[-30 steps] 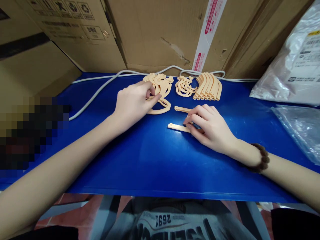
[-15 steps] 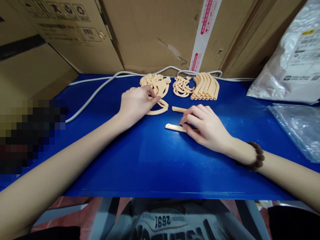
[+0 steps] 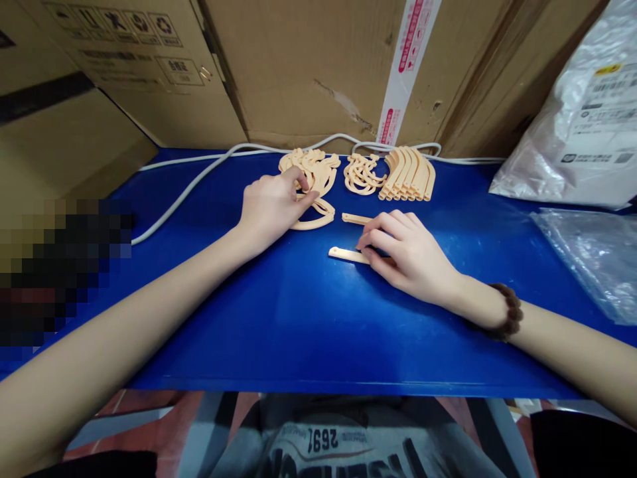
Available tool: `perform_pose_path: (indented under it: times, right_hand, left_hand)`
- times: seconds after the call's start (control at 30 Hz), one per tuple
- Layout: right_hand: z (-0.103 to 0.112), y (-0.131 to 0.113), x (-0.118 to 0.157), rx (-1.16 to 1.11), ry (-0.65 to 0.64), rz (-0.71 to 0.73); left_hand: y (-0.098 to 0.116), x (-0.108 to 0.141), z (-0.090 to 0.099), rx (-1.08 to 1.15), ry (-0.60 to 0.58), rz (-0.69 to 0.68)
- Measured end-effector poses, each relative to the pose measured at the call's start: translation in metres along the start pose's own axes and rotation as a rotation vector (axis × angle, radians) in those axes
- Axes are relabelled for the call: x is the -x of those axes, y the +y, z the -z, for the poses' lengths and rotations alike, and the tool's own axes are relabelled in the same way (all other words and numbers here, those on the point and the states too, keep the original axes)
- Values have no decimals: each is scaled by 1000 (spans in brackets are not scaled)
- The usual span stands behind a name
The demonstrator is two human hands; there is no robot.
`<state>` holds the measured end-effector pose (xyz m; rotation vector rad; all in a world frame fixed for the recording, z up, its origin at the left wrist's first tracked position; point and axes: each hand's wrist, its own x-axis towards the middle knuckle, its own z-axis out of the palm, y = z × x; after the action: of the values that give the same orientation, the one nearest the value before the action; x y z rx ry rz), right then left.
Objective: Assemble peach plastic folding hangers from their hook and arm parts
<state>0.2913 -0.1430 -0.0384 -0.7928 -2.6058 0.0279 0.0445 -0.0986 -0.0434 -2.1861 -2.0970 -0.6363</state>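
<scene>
My left hand [image 3: 271,202] is closed in a pinch at the near edge of a pile of beige curved plastic pieces [image 3: 323,169]. Its fingertips are on a looped piece [image 3: 314,224] that lies in front of that pile. My right hand [image 3: 411,255], with a brown fuzzy band at the wrist, rests low over two straight beige strips. Thumb and forefinger meet at the nearer strip [image 3: 346,254]. The farther strip [image 3: 354,218] runs under the other fingers, and the right ends of both strips are hidden by the hand.
Behind lie a heap of small hook-shaped beige pieces [image 3: 363,174] and a row of curved beige arms [image 3: 409,174]. A white cable [image 3: 196,182] crosses the blue table [image 3: 298,332]. Cardboard boxes [image 3: 308,73] stand behind, plastic bags [image 3: 572,133] at the right.
</scene>
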Motion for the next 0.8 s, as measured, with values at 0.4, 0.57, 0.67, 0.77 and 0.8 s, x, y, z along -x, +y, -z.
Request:
perform_pose_path:
  times: [0.4, 0.57, 0.67, 0.77, 0.8]
  right_hand:
    - [1, 0, 2, -3, -9, 20]
    - [1, 1, 2, -7, -18, 20]
    - [0, 1, 1, -5, -18, 20]
    - [0, 1, 1, -1, -16, 22]
    - [0, 1, 1, 0, -17, 23]
  left_hand:
    - [-5, -1, 4, -28, -16, 56]
    - [-11, -4, 2, -72, -21, 127]
    - [-12, -5, 2, -55, -38, 125]
    - [-11, -7, 3, -31, -59, 146]
    - [-11, -7, 3, -23, -67, 156]
